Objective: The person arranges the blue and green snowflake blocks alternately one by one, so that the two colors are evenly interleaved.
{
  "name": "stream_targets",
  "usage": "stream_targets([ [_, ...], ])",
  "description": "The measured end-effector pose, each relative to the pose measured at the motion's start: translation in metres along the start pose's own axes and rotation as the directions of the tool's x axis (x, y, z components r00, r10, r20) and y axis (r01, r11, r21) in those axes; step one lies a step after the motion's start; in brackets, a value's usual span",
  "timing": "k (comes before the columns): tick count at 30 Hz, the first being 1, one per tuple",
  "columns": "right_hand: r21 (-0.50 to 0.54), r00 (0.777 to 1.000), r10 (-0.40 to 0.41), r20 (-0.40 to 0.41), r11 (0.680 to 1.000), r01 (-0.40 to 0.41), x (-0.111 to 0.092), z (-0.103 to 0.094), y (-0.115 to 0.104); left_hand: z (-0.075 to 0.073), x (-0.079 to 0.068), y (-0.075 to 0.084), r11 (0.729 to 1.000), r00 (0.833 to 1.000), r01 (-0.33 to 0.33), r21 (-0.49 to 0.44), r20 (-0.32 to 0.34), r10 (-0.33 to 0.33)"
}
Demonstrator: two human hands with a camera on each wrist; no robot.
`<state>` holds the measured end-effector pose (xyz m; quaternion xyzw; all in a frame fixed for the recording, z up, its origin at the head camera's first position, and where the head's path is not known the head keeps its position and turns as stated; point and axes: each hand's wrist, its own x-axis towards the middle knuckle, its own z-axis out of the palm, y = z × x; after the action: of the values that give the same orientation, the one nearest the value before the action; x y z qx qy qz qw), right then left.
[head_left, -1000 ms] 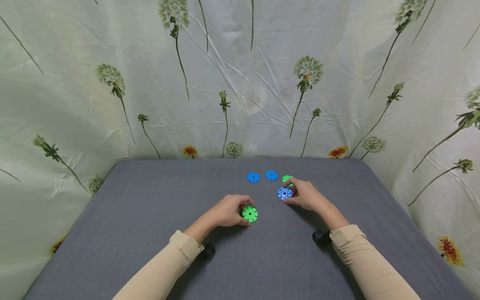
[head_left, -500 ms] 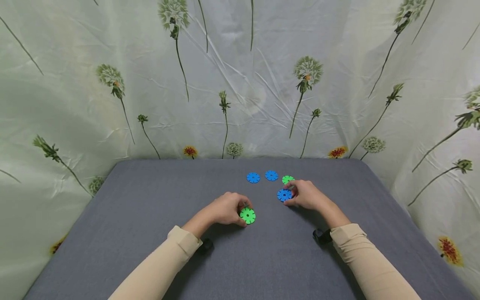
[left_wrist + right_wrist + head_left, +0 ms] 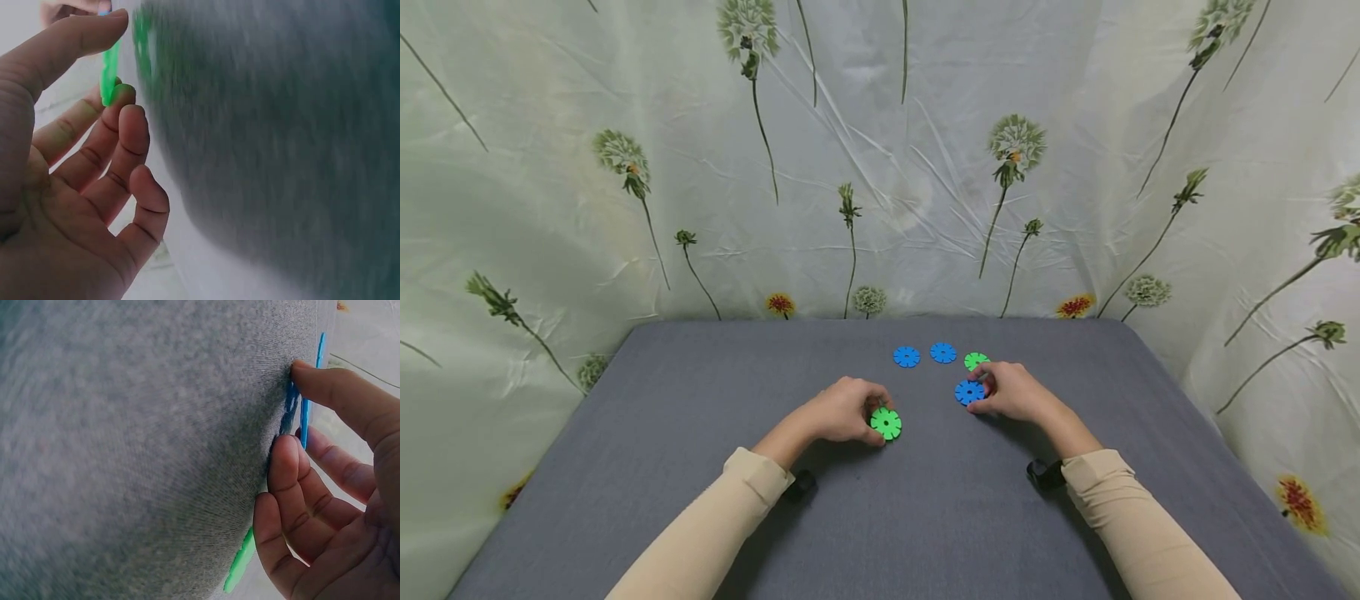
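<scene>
My left hand (image 3: pixel 842 411) pinches a green notched plastic disc (image 3: pixel 886 424) between thumb and fingers, left of the table's middle. In the left wrist view that green disc (image 3: pixel 110 78) shows edge-on, just off the cloth. Farther right, my right hand (image 3: pixel 1013 392) holds a blue notched disc (image 3: pixel 969 392) by its edge. Seen from the right wrist, the blue disc (image 3: pixel 305 415) is edge-on between thumb and fingers, close to the cloth. Right behind it lies another green disc (image 3: pixel 976 360), partly covered by the right hand.
Two more blue discs, a left one (image 3: pixel 906 357) and a right one (image 3: pixel 943 352), lie flat near the far side. A grey cloth (image 3: pixel 700 392) covers the table. Behind it hangs a pale curtain (image 3: pixel 895 167) with dandelion prints.
My left hand has drawn left with the green disc, away from the right hand. The right hand and its blue disc have come down slightly toward the cloth.
</scene>
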<state>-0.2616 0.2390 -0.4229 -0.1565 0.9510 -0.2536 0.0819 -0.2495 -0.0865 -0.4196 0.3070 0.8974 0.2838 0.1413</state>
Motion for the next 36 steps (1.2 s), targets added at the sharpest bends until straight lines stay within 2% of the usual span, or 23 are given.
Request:
stream_targets([
  [3,0.001,1.0,-0.008,-0.003,1.0,0.008,0.0,0.001,0.001,-0.011,-0.003,-0.01,0.999,0.999,0.033,-0.018,-0.025,-0.034],
  [8,0.007,1.0,-0.002,-0.006,1.0,0.002,0.0,0.001,0.002,-0.035,-0.012,-0.035,0.995,0.992,0.094,-0.036,-0.075,-0.097],
  [13,0.014,1.0,0.006,-0.009,1.0,-0.006,-0.001,0.001,0.001,-0.057,-0.023,-0.066,0.985,0.977,0.164,-0.045,-0.131,-0.168],
  [17,0.022,1.0,0.001,-0.012,1.0,-0.001,-0.002,0.002,0.001,-0.068,-0.031,-0.088,0.979,0.966,0.192,-0.071,-0.161,-0.201],
  [21,0.035,1.0,-0.003,-0.016,0.999,0.004,-0.002,0.003,0.002,-0.073,-0.036,-0.104,0.974,0.959,0.21,-0.084,-0.179,-0.222],
  [25,0.037,1.0,-0.005,-0.018,0.999,0.006,-0.002,0.004,0.002,-0.074,-0.04,-0.113,0.97,0.955,0.225,-0.09,-0.176,-0.238],
  [36,0.041,1.0,0.022,-0.008,0.999,-0.021,-0.003,0.002,0.001,-0.075,-0.037,-0.118,0.961,0.957,0.254,-0.108,-0.115,-0.265],
])
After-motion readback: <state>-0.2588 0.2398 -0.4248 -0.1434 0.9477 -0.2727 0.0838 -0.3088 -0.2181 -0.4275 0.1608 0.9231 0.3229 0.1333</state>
